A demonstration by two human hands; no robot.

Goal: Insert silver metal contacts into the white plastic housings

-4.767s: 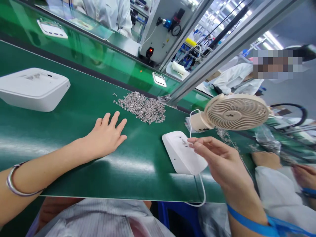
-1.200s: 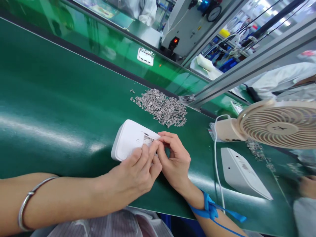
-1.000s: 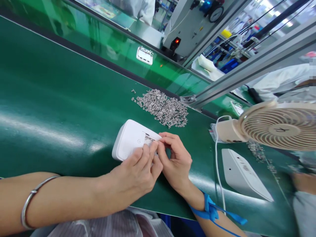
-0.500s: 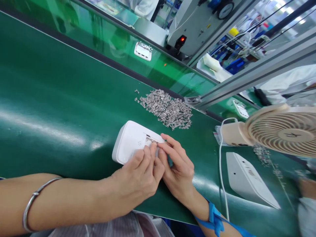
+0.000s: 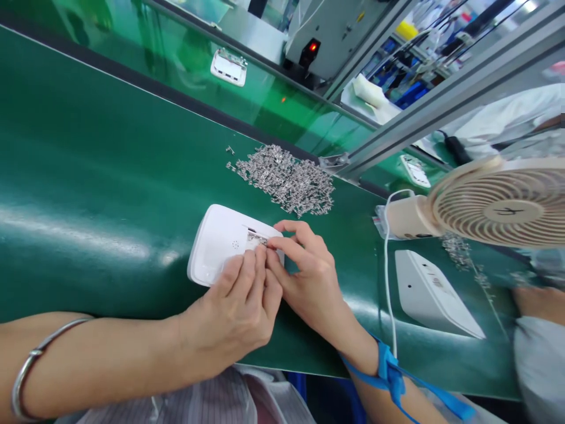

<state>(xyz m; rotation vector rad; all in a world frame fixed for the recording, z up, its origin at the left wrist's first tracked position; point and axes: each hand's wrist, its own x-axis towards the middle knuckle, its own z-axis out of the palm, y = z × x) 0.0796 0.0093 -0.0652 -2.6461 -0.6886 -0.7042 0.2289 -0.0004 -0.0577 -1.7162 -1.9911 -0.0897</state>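
Observation:
A white plastic housing (image 5: 216, 235) with rounded corners lies on the green bench in front of me. Small metal pieces (image 5: 256, 237) show in a rectangular recess at its right end. My left hand (image 5: 241, 300) rests over the near side of the housing, fingers bunched with the tips at the recess. From the right, my right hand (image 5: 304, 265) reaches in, its thumb and fingers pinched together at the recess edge. Whatever sits between the fingertips is too small and covered to name. Beyond the housing lies a heap of small metal clips (image 5: 286, 179).
A beige fan (image 5: 494, 206) with a white cable (image 5: 387, 282) stands at right. Near it lies another white housing (image 5: 432, 294). A metal frame post (image 5: 424, 100) rises behind. White parts such as this one (image 5: 228, 68) sit on the green line beyond. A co-worker's arm (image 5: 541, 303) is at far right.
The whole view has shifted, so the housing, heap and fan appear slightly further left and higher. Both hands stay at the recess, with the fingertips slightly shifted.

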